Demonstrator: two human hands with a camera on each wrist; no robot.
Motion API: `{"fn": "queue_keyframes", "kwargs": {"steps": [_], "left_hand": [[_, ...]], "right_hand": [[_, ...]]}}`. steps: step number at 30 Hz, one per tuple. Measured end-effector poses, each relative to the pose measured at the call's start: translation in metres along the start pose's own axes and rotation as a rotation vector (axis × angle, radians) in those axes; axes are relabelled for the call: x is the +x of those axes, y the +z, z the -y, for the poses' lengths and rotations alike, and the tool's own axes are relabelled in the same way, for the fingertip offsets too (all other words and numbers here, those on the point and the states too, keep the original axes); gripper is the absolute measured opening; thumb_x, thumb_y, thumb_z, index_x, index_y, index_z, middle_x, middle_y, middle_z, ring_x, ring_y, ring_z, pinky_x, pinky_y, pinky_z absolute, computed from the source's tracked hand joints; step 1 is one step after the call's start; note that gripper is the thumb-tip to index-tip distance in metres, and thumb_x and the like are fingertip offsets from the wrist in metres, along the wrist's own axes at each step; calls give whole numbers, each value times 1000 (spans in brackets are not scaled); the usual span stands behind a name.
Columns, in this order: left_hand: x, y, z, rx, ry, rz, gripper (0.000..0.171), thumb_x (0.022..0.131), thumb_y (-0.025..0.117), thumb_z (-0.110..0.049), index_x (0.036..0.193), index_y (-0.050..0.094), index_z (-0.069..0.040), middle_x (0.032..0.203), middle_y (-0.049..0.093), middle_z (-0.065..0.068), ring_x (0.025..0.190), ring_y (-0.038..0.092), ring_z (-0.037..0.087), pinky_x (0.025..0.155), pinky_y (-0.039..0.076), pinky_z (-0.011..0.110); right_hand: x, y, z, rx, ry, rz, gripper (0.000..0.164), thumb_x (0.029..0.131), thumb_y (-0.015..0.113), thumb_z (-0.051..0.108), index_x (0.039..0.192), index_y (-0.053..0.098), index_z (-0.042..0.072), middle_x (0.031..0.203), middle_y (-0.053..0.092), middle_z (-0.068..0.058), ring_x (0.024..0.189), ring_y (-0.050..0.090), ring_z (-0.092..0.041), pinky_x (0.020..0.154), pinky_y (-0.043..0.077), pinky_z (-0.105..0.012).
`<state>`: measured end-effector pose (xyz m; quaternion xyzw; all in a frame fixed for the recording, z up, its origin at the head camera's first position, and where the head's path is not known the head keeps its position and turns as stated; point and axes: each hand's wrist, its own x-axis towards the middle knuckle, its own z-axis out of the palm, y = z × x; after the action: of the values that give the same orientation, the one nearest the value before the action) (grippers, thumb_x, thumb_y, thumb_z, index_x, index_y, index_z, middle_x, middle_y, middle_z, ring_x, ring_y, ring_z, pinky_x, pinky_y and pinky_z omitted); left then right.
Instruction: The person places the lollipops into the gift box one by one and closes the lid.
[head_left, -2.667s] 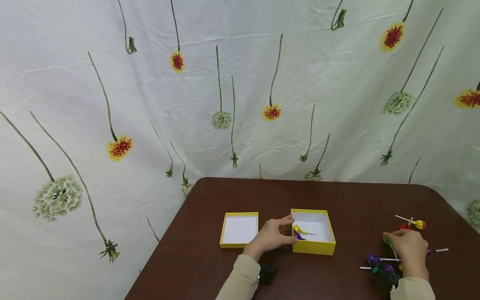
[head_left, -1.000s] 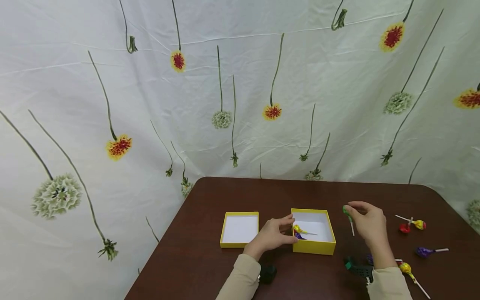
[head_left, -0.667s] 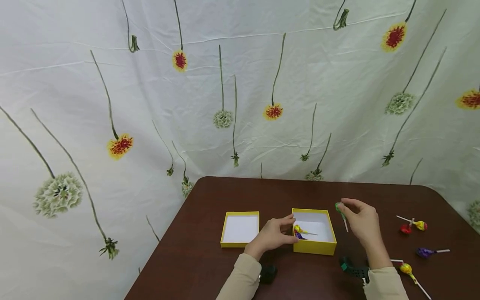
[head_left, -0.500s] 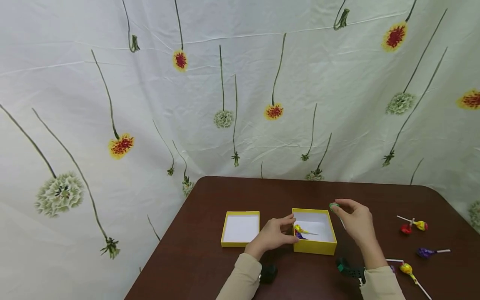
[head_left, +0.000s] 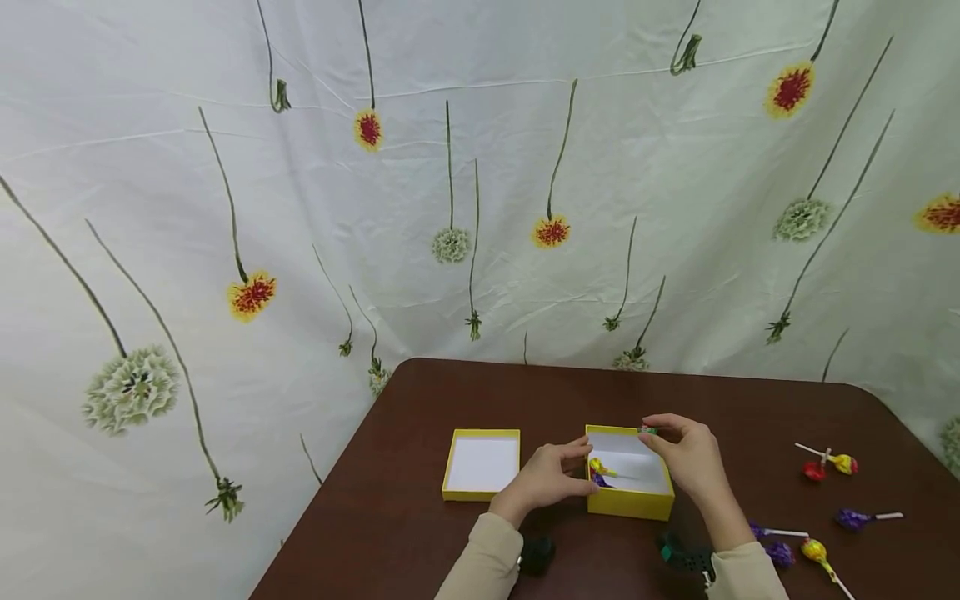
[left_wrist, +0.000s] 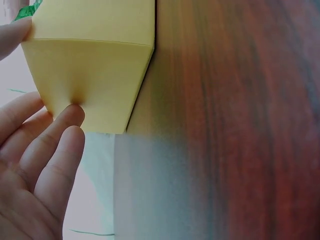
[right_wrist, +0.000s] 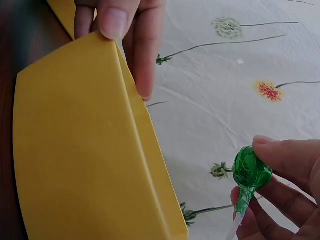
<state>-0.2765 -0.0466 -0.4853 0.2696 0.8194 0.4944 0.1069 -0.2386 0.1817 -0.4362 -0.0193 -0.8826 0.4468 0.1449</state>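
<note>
An open yellow box (head_left: 633,505) with a white inside stands at the middle of the table in the head view. My left hand (head_left: 543,477) holds its left side, the thumb at the near corner and fingers against the wall. Inside lie a yellow lollipop (head_left: 601,468) and a purple lollipop (head_left: 602,482), partly hidden by the left hand. My right hand (head_left: 690,457) is at the box's far right corner, over the rim. Between thumb and fingers it pinches a green lollipop (right_wrist: 252,169) by its wrapped head, stick pointing down in the right wrist view.
Left of the box lies a shallow yellow box lid (head_left: 482,463), white side up. At the table's right lie a red lollipop (head_left: 813,472), a red-and-yellow lollipop (head_left: 844,464), several purple lollipops (head_left: 852,519) and a yellow lollipop (head_left: 813,550). A flowered cloth (head_left: 495,283) hangs behind the table.
My right hand has picked the green lollipop from the group at the right and carried it left to the box's rim. The left hand has stayed on the box.
</note>
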Motion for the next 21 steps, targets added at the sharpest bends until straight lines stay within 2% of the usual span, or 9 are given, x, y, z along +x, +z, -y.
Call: {"fn": "queue_keyframes", "kwargs": {"steps": [3, 10, 16, 21], "left_hand": [[0, 0, 0, 4, -4, -1, 66, 87, 79, -22, 145, 53, -4, 159, 42, 2, 132, 58, 22, 102, 54, 30], [1, 0, -1, 3, -6, 1, 65, 88, 78, -23, 145, 52, -5, 158, 42, 0, 132, 58, 20, 103, 53, 30], [3, -1, 0, 16, 17, 4, 65, 89, 77, -23, 145, 52, -5, 158, 43, 1, 131, 58, 21, 102, 54, 29], [2, 0, 0, 17, 12, 10, 65, 88, 78, -23, 145, 52, -6, 158, 43, 0, 131, 58, 22, 102, 54, 31]], "right_hand": [[2, 5, 1, 11, -17, 17, 27, 94, 70, 9, 120, 72, 1, 120, 70, -21, 106, 66, -36, 73, 58, -26], [11, 20, 1, 13, -91, 75, 26, 93, 70, 6, 118, 71, 0, 116, 72, -20, 104, 69, -36, 83, 62, -43], [18, 31, 0, 11, -75, 80, 18, 88, 76, 6, 104, 73, 2, 102, 74, -15, 91, 70, -28, 74, 61, -35], [20, 37, -4, 4, -39, 110, 14, 88, 76, 8, 101, 76, 4, 103, 75, -14, 88, 67, -23, 69, 58, -32]]}}
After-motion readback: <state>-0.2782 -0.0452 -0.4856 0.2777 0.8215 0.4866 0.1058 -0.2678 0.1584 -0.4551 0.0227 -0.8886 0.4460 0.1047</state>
